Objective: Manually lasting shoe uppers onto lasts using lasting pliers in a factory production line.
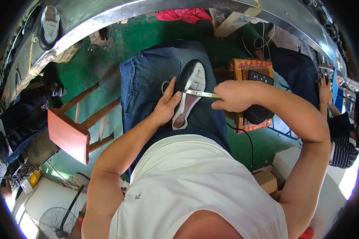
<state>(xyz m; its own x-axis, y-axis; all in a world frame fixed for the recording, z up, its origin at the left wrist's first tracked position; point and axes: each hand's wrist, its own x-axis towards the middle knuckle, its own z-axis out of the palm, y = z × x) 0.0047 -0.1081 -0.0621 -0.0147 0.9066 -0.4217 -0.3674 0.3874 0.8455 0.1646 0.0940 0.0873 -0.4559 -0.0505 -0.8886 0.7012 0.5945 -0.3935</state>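
Observation:
An unfinished black shoe (pixel 190 104) rests across my lap with its underside facing up. Its bottom shows a whitish, rough border around a brown middle, and no outsole covers it. My left hand (pixel 166 106) grips the shoe's left side, thumb near the middle of the bottom. In my right hand (pixel 232 96) is a slim silver metal hand tool (pixel 201 94), its handle hidden in my fist. The tool lies across the shoe's waist, its tip close to my left thumb. Whether the tip pinches the shoe's edge I cannot tell.
A metal bench (pixel 119 14) curves across the far side, with another unfinished shoe (pixel 50 28) on it. A wooden stool (pixel 70 133) stands left. At right, a black object (pixel 260 77) lies on a beaded seat (pixel 243 69). Other people sit on both sides; a fan (pixel 58 223) stands lower left.

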